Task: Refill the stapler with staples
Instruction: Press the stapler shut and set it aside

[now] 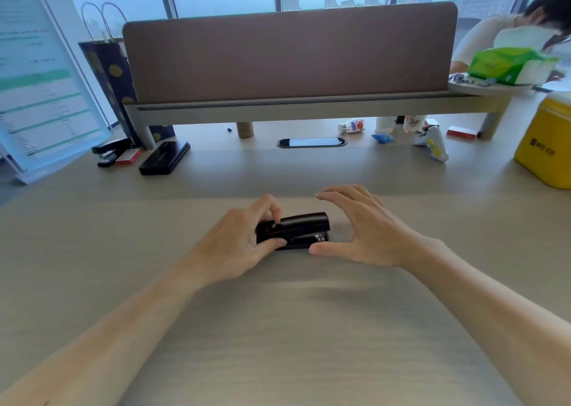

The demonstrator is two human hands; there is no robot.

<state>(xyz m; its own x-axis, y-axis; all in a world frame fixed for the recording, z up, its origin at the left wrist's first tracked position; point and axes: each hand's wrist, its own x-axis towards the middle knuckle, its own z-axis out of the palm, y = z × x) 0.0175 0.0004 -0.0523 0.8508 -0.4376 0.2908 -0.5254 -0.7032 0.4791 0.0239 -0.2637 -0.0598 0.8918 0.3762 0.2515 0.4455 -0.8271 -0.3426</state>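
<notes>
A small black stapler (301,228) lies on the pale wooden desk (278,328) in front of me, its metal front end pointing right. My left hand (244,242) grips its rear end, thumb under the near side and fingers on top. My right hand (361,229) hovers open around the front end, fingers spread above, thumb tip by the metal nose. A red staple box (128,156) lies at the far left beside a second black stapler (108,152).
A brown divider screen (287,53) on a raised shelf crosses the back. A black case (165,158), a standing document board (40,75), a white game controller (432,143), a yellow box (547,146) and another red box (462,132) sit around. A person is seated at the far right.
</notes>
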